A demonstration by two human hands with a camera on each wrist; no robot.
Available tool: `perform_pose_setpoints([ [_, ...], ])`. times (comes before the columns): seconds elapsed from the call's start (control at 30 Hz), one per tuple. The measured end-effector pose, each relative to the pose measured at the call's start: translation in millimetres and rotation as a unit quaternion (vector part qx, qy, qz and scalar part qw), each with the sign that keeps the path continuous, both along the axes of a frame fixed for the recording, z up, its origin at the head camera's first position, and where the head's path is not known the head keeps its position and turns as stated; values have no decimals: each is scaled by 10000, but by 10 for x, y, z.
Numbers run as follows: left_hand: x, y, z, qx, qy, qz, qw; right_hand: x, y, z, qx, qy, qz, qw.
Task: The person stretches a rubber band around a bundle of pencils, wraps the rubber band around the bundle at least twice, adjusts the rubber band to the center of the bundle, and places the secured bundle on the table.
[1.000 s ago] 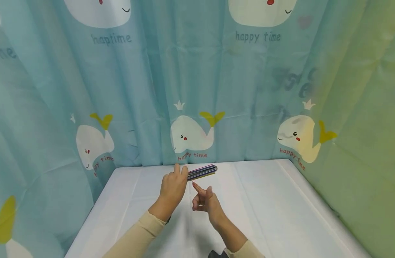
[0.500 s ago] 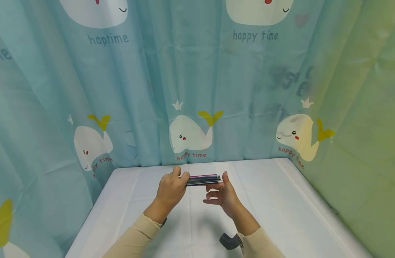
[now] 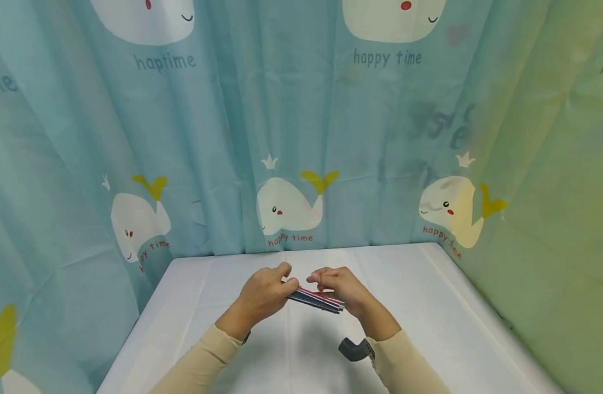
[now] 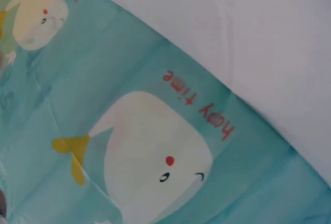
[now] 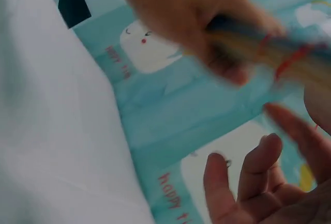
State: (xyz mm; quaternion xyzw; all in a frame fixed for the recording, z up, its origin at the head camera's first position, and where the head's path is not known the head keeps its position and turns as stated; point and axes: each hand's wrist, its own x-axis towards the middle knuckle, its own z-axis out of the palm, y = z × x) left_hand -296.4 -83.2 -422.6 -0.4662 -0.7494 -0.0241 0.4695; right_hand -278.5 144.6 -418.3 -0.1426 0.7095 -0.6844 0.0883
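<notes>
In the head view my left hand [image 3: 262, 295] grips one end of a bundle of pencils [image 3: 317, 301] above the white table. The free ends point right and slightly down. In the right wrist view the blurred bundle shows dark blue and tan sides, and a red rubber band [image 5: 292, 61] crosses it. My right hand [image 3: 348, 287] is beside the free ends; its spread, bent fingers [image 5: 217, 182] show in its wrist view, off the bundle. A thin red strand lies by its thumb. The left wrist view shows neither the left hand's grip nor the pencils.
A white cloth covers the table [image 3: 429, 306]. Behind it hangs a blue-green curtain [image 3: 222, 137] printed with whales, turning greener on the right. A dark wrist device [image 3: 354, 349] sits at the right sleeve.
The bundle has tilted from rising rightward to level, then to dipping rightward. My right hand moved from below the bundle to its right end with the band stretched, then turned over above it.
</notes>
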Motion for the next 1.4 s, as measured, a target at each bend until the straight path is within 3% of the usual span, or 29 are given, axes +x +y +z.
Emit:
perform_pose_setpoints([
  [0.1,1,2,49,265,327,-73,9991,-8,-28,-77,-96,-85,26,9999],
  [0.23,-19,-9,104,647,589,357,9955,62,-136,-250,181,-312,184,9992],
  [0.33,-50,-19,104,838,314,905,9919,158,-235,-350,348,-587,837,9942],
  [0.4,-66,-16,80,864,15,1279,9880,224,-296,-379,318,-474,1448,9878],
  [0.47,-76,0,43,772,-243,1573,9842,270,-349,-379,231,118,1739,9844],
  [0.53,-70,21,4,668,-468,1859,9792,285,-373,-377,292,1247,1581,9791],
  [0.57,-66,29,-15,630,-532,2019,9759,278,-377,-373,426,2026,1316,9695],
  [0.6,-62,35,-33,606,-589,2164,9727,267,-369,-371,660,2809,901,9532],
  [0.63,-56,42,-46,611,-647,2272,9698,248,-355,-374,956,3595,393,9274],
  [0.7,-36,49,-62,610,-751,2416,9655,201,-308,-384,1507,4930,-681,8542],
  [0.77,-25,59,-62,618,-778,2462,9641,162,-259,-385,1771,5784,-1686,7782],
  [0.8,-17,64,-52,650,-762,2449,9644,149,-240,-383,1761,5970,-2098,7540],
  [0.83,-12,70,-39,697,-740,2421,9649,140,-232,-383,1645,6057,-2442,7393],
  [0.87,-6,76,-24,763,-707,2400,9652,138,-234,-386,1462,6023,-2724,7360],
  [0.9,-5,84,-7,846,-653,2412,9646,144,-249,-391,1226,5885,-2933,7434],
  [0.93,-4,91,12,947,-596,2428,9636,164,-277,-391,930,5615,-3080,7624],
  [1.0,-1,105,49,1140,-476,2474,9610,237,-369,-385,191,4741,-3124,8230],
  [1.07,2,114,73,1240,-390,2513,9591,329,-479,-365,-681,3413,-2920,8908],
  [1.1,2,113,79,1277,-347,2510,9589,376,-527,-345,-1136,2642,-2739,9178],
  [1.13,4,109,80,1301,-316,2471,9597,419,-565,-320,-1551,1839,-2542,9368],
  [1.17,8,101,78,1304,-273,2424,9610,449,-587,-295,-1915,1143,-2340,9463],
  [1.2,10,89,75,1291,-231,2361,9628,463,-590,-273,-2172,557,-2182,9498],
  [1.27,11,58,64,1262,-129,2202,9672,458,-548,-236,-2415,-188,-1917,9511],
  [1.4,4,-3,56,1206,143,1865,9749,362,-375,-196,-2404,-412,-1664,9554],
])
